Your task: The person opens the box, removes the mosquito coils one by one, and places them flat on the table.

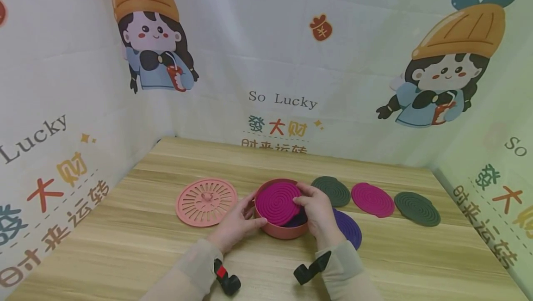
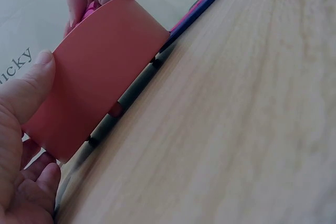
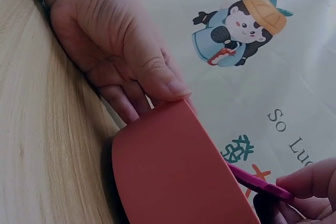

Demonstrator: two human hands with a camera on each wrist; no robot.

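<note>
A round coral-red container stands on the table in front of me. My left hand grips its left side, the thumb at the rim and the other fingers lower on the wall. Between thumb and fingers, my right hand pinches the edge of a magenta coaster with concentric rings. That coaster lies tilted in the container's mouth, partly covering something dark blue inside. In the right wrist view the magenta coaster sticks out past the rim. The container's far inner side is hidden.
A pink slotted lid with a small knob lies left of the container. To the right lie a dark green coaster, a magenta one, another green one and a blue one partly behind my right hand. Printed cloth hangs around the table.
</note>
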